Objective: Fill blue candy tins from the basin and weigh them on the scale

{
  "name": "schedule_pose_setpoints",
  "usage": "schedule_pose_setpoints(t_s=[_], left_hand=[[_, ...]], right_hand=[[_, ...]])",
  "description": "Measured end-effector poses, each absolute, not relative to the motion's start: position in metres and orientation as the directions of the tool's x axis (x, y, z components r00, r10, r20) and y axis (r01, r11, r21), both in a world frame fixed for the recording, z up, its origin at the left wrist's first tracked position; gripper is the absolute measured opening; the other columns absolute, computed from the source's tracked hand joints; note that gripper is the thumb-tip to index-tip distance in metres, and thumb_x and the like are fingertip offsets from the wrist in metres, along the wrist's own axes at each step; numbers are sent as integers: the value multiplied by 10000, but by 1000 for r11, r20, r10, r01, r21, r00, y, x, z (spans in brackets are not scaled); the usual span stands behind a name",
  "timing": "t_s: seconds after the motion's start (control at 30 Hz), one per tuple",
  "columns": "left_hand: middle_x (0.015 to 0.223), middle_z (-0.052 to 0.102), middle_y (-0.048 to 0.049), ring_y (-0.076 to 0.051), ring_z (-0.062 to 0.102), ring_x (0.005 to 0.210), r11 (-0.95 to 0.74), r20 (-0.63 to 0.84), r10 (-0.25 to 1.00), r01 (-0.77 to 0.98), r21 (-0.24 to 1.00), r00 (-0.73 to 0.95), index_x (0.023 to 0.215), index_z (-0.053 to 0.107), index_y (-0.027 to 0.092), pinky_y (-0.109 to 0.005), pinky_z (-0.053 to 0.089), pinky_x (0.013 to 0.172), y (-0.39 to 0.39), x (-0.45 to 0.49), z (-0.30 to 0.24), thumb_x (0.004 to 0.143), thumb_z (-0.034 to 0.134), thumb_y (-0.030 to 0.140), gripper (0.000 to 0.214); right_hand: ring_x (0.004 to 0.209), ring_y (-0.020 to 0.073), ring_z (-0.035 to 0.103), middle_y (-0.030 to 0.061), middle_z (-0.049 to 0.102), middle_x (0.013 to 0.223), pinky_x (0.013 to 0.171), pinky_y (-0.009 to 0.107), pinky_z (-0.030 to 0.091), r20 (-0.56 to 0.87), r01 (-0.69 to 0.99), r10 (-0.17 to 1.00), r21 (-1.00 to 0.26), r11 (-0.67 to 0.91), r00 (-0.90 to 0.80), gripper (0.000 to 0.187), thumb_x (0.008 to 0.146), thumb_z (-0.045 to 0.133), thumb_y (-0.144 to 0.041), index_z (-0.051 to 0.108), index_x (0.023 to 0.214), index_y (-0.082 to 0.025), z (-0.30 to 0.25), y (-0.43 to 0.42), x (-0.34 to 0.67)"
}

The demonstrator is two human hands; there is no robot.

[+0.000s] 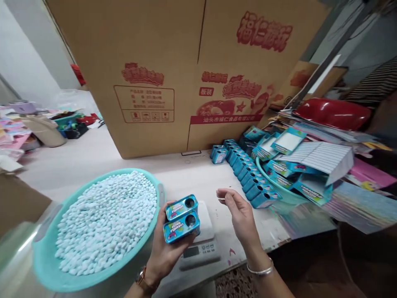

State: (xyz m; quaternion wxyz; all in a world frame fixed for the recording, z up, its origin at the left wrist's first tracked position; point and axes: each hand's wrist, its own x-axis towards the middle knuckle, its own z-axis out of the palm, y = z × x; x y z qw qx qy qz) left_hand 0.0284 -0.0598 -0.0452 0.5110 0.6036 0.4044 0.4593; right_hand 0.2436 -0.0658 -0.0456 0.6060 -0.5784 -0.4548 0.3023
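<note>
My left hand (166, 252) is wrapped around two small blue candy tins (176, 230), held side by side and tilted. Each tin has a round dark opening in its top at the right end and printed lettering. Under them stands a white digital scale (204, 258), partly hidden by the tins and hand. Off to the right, my right hand (240, 213) is above the table, fingers extended to the left, with nothing visible in it. Left of the tins sits a turquoise basin (89, 285) filled with small pale blue candies (105, 223).
A large cardboard carton (155, 45) stands behind the table. Rows of similar blue tins (248, 178) stand at the right. Beside them, a turquoise tub (288, 192) holds blue printed card boxes (281, 167). Stacked printed sheets (356, 203) and a red container (335, 114) are farther right.
</note>
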Motion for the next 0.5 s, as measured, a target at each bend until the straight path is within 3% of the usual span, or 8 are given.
schedule_pose_setpoints(t_s=[0.1, 0.17, 0.27, 0.3, 0.4, 0.5], left_hand=[[1137, 612, -47, -253, 624, 999, -136, 127, 952, 14, 991, 280, 1231, 393, 262, -416, 531, 899, -48, 46, -60, 665, 737, 337, 666], [1144, 622, -49, -250, 628, 1002, -118, 112, 951, 2, 993, 290, 1236, 401, 258, -399, 533, 887, -40, 57, -69, 654, 732, 337, 674], [1179, 612, -53, -267, 620, 1037, -105, 96, 953, 15, 994, 286, 1259, 401, 277, -424, 516, 915, -35, 69, -83, 643, 718, 344, 696], [1198, 604, -57, -277, 614, 1057, -105, 94, 954, 23, 994, 284, 1270, 399, 286, -443, 504, 933, -35, 71, -89, 648, 707, 349, 697], [1248, 583, -80, -322, 593, 1113, -110, 88, 956, 63, 992, 281, 1342, 358, 324, -500, 474, 965, -37, 72, -109, 647, 697, 375, 775], [1258, 594, -69, -364, 592, 1117, -107, 76, 971, 128, 986, 226, 1361, 378, 387, -512, 500, 936, -35, 67, -130, 616, 738, 408, 828]], right_hand=[[952, 260, 607, 102, 670, 1026, 830, 416, 484, 145, 272, 896, -962, 27, 421, 332, 849, 523, -498, 649, 981, -221, -81, -49, 288], [980, 246, 605, 116, 654, 1082, 833, 395, 491, 175, 447, 901, -894, -24, 397, 381, 879, 462, -479, 612, 1076, -189, -95, -23, 315], [1130, 236, 539, 141, 588, 1230, 956, 393, 436, 313, 812, 895, -577, -87, 318, 456, 919, 347, -377, 493, 1278, -139, -100, 34, 349], [1204, 246, 480, 153, 546, 1289, 1022, 405, 378, 337, 867, 893, -488, -105, 298, 485, 909, 358, -340, 446, 1330, -116, -98, 56, 359], [1373, 270, 252, 150, 355, 1471, 1125, 420, 215, 342, 936, 903, -321, -146, 259, 614, 846, 424, -236, 303, 1429, -88, -90, 121, 388], [1412, 301, 146, 129, 234, 1537, 1133, 457, 168, 294, 952, 920, -234, -195, 261, 732, 774, 457, -157, 223, 1464, -92, -86, 178, 414]])
